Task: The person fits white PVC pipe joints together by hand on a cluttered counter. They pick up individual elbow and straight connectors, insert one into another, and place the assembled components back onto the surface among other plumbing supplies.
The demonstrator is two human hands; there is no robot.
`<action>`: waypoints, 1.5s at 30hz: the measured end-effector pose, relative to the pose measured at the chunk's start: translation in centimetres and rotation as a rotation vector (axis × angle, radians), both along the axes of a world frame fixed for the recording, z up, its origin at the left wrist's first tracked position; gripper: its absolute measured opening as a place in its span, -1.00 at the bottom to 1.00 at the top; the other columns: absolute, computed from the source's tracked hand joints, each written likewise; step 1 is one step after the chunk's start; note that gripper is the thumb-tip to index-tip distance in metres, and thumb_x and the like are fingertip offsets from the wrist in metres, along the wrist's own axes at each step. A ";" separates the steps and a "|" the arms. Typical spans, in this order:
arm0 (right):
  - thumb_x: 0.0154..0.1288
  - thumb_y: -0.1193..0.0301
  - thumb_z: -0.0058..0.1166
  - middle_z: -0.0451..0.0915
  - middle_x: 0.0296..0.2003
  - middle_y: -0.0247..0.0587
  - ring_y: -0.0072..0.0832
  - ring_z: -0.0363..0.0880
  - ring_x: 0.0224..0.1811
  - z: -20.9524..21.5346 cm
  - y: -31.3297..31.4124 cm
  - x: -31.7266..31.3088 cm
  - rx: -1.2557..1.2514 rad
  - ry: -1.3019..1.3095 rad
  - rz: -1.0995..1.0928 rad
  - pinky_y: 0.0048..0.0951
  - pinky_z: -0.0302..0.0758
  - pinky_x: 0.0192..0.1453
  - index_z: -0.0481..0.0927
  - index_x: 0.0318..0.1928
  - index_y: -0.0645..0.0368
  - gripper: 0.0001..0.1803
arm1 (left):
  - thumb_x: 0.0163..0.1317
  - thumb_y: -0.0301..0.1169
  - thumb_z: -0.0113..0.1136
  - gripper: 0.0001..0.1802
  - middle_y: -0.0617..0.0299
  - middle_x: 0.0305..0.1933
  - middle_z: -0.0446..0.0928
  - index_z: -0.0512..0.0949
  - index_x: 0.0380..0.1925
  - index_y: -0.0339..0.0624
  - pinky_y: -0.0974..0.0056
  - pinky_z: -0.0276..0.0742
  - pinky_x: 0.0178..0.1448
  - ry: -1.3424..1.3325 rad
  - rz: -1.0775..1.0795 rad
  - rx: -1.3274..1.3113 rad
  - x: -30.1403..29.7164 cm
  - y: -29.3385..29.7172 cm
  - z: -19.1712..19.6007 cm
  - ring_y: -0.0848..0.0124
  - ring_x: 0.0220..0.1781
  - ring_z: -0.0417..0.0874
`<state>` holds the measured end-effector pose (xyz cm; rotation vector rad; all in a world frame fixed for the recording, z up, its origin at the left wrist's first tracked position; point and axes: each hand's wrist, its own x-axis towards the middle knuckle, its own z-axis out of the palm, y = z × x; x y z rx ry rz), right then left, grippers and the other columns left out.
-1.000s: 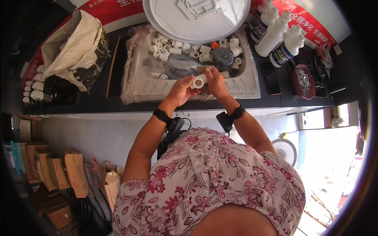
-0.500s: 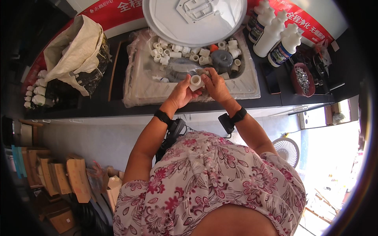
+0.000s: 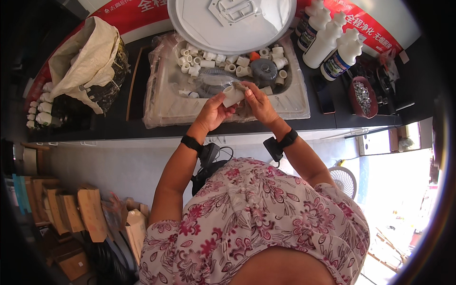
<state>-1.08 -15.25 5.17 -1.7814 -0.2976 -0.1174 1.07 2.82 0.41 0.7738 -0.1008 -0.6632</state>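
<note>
White plastic shows between the two hands: a short pipe fitting (image 3: 232,97), one open end tipped up, held above the near edge of a sink (image 3: 295,108) wrapped in clear film. The left hand (image 3: 212,113) pinches the fitting between thumb and fingers; the right hand (image 3: 260,105) closes over a grey-brown cloth (image 3: 240,87) pressed to the fitting's other end. That end is hidden by cloth and fingers, and the fingertips underneath are hard to make out.

In the basin, more white fittings (image 3: 207,63) lie heaped; a big pale lid (image 3: 278,26), cut off at the top, leans behind them and may cover some. Film blurs the grey ribbed hose (image 3: 209,78) beside a round grey part (image 3: 264,70).

The sink sits on a black desk (image 3: 116,124). At its right stand white bottles (image 3: 319,51) and a dark red bowl (image 3: 363,97) of small shiny pieces; at its left slumps a cream sack (image 3: 90,59), contents unclear. Below, cardboard boxes (image 3: 92,216) fade into shadow on the grey floor (image 3: 121,161). A fan (image 3: 344,182) is partly behind the right arm, and glare washes out the lower right.
</note>
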 end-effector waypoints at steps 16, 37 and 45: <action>0.30 0.29 -0.18 0.49 -0.47 -0.04 -0.48 0.47 -0.47 -0.5 0.7 0.7 0.001 0.004 -0.009 -0.41 0.42 -0.37 0.36 -0.12 0.25 -0.72 | 0.17 -0.24 0.07 -0.61 0.15 -0.22 0.48 0.36 -0.06 -0.20 0.45 0.38 -0.34 -0.005 -0.035 -0.040 -0.1 -0.2 0.3 0.42 -0.31 0.52; 0.22 0.36 -0.09 0.52 -0.44 0.01 -0.09 0.52 -0.42 -0.2 0.5 0.1 -0.265 -0.319 -0.071 -0.28 0.44 -0.34 0.38 -0.15 0.23 -0.75 | 0.12 -0.26 0.12 -0.60 0.18 -0.20 0.48 0.36 -0.04 -0.13 0.44 0.42 -0.30 -0.031 -0.131 0.034 0.0 -0.1 0.4 0.38 -0.29 0.54; 0.28 0.29 -0.17 0.52 -0.47 0.02 -0.12 0.53 -0.43 -2.7 1.3 1.4 -0.136 -0.071 -0.228 -0.31 0.44 -0.34 0.40 -0.24 0.24 -0.75 | 0.15 -0.27 0.09 -0.61 0.17 -0.19 0.48 0.35 -0.04 -0.16 0.44 0.44 -0.31 -0.085 -0.180 0.092 0.6 -0.2 0.5 0.35 -0.28 0.56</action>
